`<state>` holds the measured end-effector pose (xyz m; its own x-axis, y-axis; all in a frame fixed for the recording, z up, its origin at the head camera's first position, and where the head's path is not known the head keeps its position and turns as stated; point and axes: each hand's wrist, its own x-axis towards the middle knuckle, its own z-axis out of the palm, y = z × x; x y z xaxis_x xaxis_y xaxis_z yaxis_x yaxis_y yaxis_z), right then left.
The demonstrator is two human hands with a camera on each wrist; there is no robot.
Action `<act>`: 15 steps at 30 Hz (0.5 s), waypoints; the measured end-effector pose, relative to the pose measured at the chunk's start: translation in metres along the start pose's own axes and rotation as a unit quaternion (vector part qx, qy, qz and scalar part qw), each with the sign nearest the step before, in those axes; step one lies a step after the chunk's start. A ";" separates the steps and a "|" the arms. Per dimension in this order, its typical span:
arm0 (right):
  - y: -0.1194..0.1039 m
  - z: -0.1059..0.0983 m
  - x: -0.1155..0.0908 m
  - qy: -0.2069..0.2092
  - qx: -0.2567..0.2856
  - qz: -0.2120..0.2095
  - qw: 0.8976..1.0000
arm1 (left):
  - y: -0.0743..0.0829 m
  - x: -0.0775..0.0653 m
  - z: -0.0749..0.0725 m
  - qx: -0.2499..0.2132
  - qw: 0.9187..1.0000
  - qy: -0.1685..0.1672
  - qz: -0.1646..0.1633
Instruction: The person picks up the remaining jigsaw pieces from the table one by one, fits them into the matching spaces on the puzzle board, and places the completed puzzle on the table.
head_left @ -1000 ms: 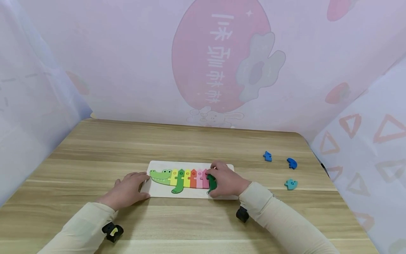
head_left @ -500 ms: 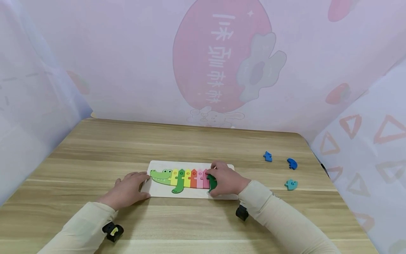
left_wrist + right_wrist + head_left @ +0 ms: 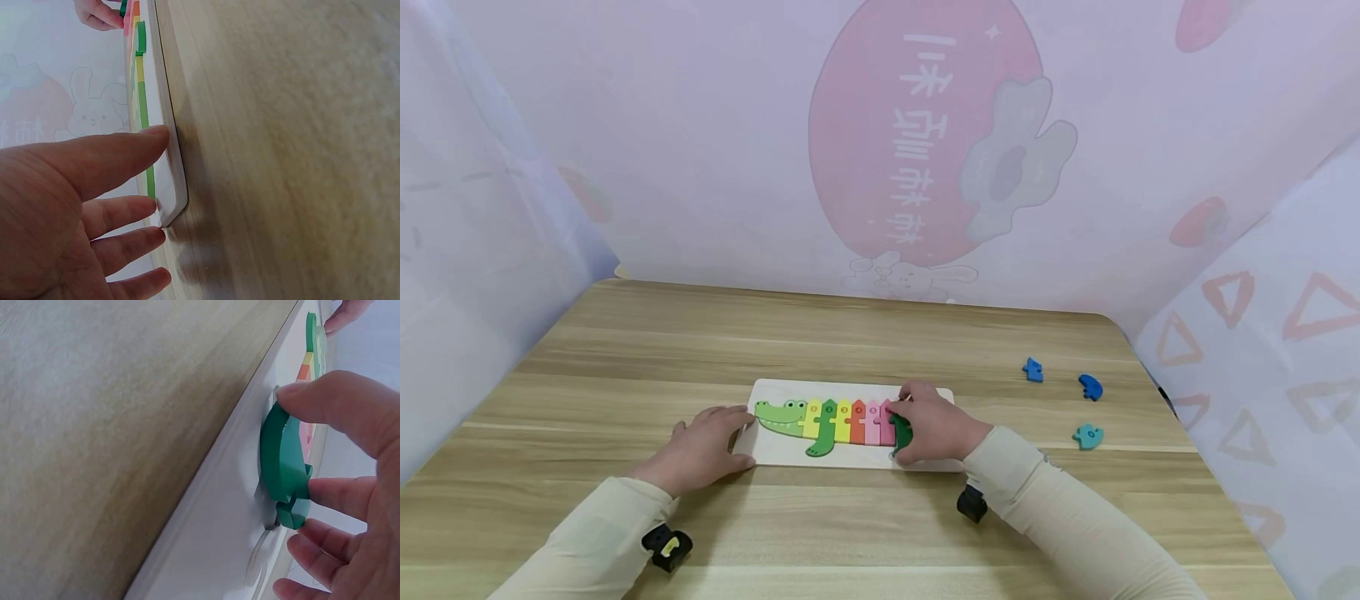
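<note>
At the three o'clock side of the board's (image 3: 857,460) row of shapes, the fingers of the right hand (image 3: 934,427) pinch the green piece (image 3: 284,453), thumb towards six o'clock and fingertips towards twelve. Its thick side wall shows above the board; whether it sits fully in its recess cannot be told. It should handle as light and stiff, probably painted wood, smooth enough to slide a little under dry skin. Those edge walls look the best hold, with little squeeze on the narrow tab, likely its weakest part. Around the board's nine o'clock end, the left hand (image 3: 703,450) is spread and relaxed, thumb against the rim, a likely steadying spot on the tabletop (image 3: 850,533).
</note>
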<state>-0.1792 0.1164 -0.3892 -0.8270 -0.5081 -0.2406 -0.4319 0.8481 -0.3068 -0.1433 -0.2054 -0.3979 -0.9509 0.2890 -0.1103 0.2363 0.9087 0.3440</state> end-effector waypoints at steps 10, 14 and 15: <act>0.001 0.001 0.001 0.001 -0.004 -0.001 1.000 | 0.000 -0.001 0.000 -0.001 1.000 0.001 0.001; 0.001 0.001 0.001 0.001 -0.008 -0.001 1.000 | 0.000 -0.001 0.001 -0.001 1.000 0.001 -0.001; 0.002 0.001 0.001 0.001 -0.007 -0.001 1.000 | 0.000 -0.001 0.000 0.000 1.000 0.001 -0.001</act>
<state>-0.1803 0.1171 -0.3906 -0.8271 -0.5089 -0.2387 -0.4378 0.8495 -0.2944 -0.1424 -0.2051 -0.3980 -0.9518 0.2865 -0.1093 0.2343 0.9094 0.3437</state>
